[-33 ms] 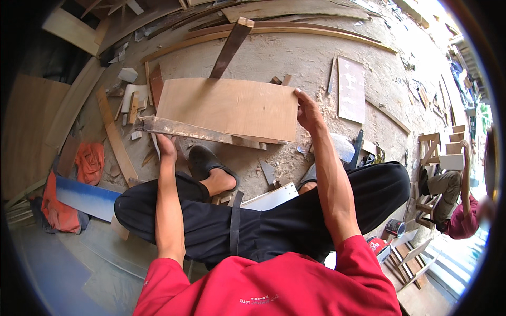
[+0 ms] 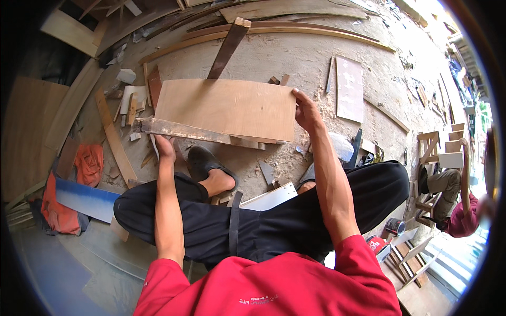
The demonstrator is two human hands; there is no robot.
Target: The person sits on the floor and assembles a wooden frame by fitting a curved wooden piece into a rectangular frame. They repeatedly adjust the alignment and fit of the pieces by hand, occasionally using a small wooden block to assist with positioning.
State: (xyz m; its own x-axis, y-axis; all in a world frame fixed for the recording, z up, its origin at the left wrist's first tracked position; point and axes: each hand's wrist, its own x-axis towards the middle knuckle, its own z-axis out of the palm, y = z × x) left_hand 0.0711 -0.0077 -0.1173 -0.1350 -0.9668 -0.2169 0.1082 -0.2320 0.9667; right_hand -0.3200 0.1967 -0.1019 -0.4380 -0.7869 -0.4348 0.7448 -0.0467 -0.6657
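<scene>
A rectangular plywood panel (image 2: 226,107) is held out in front of me, above the floor between my feet. Along its near edge runs a rough, weathered wooden batten (image 2: 184,129). From behind the panel's far edge a dark wooden leg (image 2: 228,51) sticks out at a slant; its joint to the panel is hidden. My left hand (image 2: 165,148) grips the batten from below near its left end, with the fingers partly hidden behind it. At the panel's right edge, my right hand (image 2: 307,112) pinches the far corner, thumb on top and other fingers mostly out of sight.
Long boards (image 2: 295,29) lie along the far floor, and a pale panel (image 2: 349,88) to the right. Wood offcuts (image 2: 132,105) and orange cloth (image 2: 89,164) are on the left. A handsaw (image 2: 355,149) rests by my right knee. Another person (image 2: 457,197) works far right, near cans (image 2: 395,226).
</scene>
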